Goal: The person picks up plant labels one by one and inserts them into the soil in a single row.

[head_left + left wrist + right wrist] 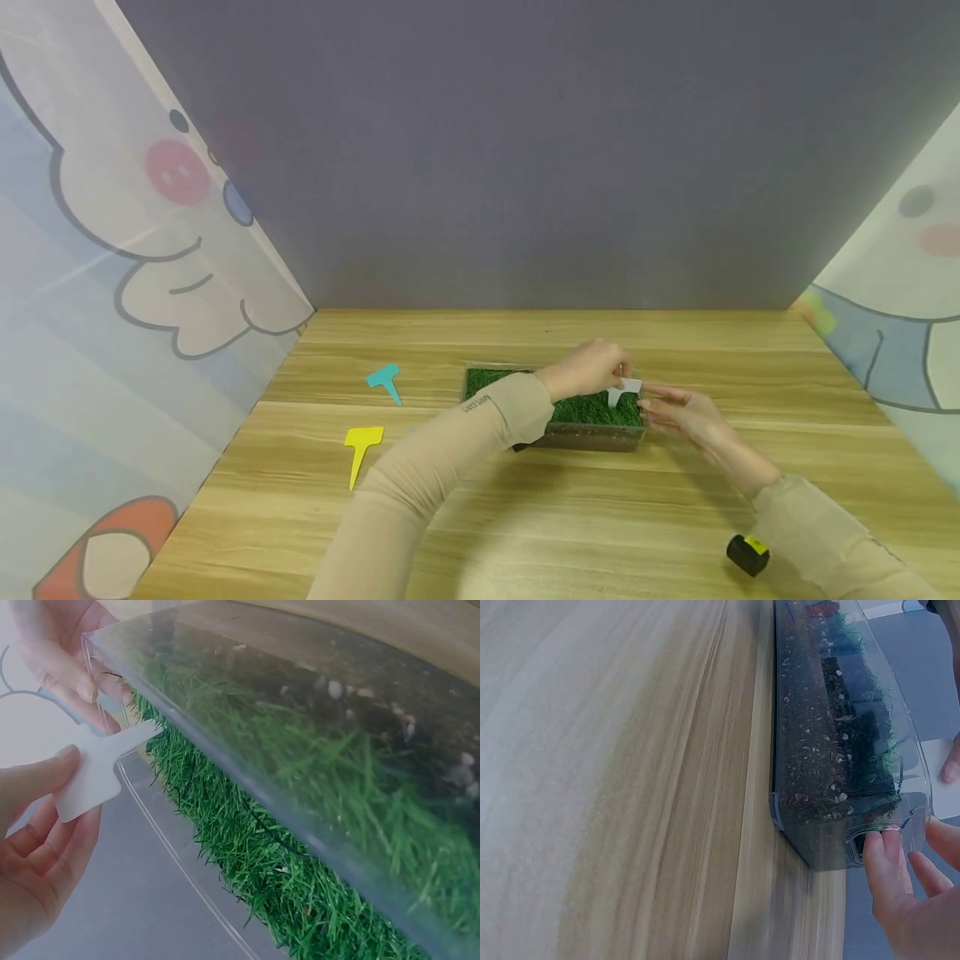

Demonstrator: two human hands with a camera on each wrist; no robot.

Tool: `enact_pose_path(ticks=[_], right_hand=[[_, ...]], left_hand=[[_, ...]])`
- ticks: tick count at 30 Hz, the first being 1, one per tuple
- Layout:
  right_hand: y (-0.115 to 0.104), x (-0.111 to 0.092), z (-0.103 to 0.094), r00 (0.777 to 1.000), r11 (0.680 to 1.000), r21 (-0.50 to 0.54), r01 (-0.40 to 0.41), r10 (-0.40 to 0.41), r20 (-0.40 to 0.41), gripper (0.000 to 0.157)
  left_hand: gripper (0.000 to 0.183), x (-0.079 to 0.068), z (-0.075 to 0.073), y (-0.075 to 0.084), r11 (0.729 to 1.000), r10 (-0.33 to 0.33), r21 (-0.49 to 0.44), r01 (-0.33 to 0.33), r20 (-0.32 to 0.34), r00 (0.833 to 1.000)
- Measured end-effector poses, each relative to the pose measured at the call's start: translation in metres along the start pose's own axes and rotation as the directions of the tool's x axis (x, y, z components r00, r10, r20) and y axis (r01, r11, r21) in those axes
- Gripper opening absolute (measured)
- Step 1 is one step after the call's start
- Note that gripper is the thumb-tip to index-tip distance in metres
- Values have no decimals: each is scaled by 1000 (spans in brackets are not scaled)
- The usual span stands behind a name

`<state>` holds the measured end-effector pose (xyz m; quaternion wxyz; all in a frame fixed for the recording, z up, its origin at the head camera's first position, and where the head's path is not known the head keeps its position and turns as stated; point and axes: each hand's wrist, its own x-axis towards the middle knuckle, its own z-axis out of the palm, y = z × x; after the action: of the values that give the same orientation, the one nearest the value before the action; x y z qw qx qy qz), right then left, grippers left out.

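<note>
My left hand point(592, 367) pinches a white T-shaped plant label point(94, 769) by its broad head, thumb on one face and fingers on the other. The label's stem points down into the green grass point(247, 847) near the right end of a clear planter box point(592, 437); its tip is hidden among the blades. My right hand point(690, 417) holds the box's right end. In the right wrist view, its fingers point(885, 877) lie at the opening in the end wall, with another digit up at the rim. Dark soil with pale specks shows through the box's side.
Left of the box, a teal label point(385, 379) and a yellow label point(363, 446) lie flat on the wooden table point(570, 525). A small black object with a yellow patch point(748, 555) is beside my right sleeve. A grey panel point(555, 167) stands behind the table.
</note>
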<state>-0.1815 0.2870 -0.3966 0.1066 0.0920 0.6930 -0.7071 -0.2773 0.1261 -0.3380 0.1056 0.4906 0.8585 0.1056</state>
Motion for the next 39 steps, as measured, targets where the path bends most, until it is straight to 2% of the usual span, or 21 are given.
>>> enact_pose_path(ticks=[17, 24, 33, 39], right_hand=[[-1, -1, 0, 1000, 1000, 16, 5, -5, -8, 61], [-1, -1, 0, 1000, 1000, 19, 8, -8, -7, 62], [1, 0, -1, 1000, 998, 58, 13, -14, 5, 54], [1, 0, -1, 1000, 999, 42, 17, -17, 9, 56]], left_hand=[[10, 2, 3, -1, 1000, -20, -3, 20, 1, 1000], [18, 2, 2, -5, 998, -37, -43, 38, 23, 999], [26, -3, -5, -9, 996, -48, -79, 51, 38, 998], [31, -11, -13, -13, 998, -54, -41, 55, 28, 998]])
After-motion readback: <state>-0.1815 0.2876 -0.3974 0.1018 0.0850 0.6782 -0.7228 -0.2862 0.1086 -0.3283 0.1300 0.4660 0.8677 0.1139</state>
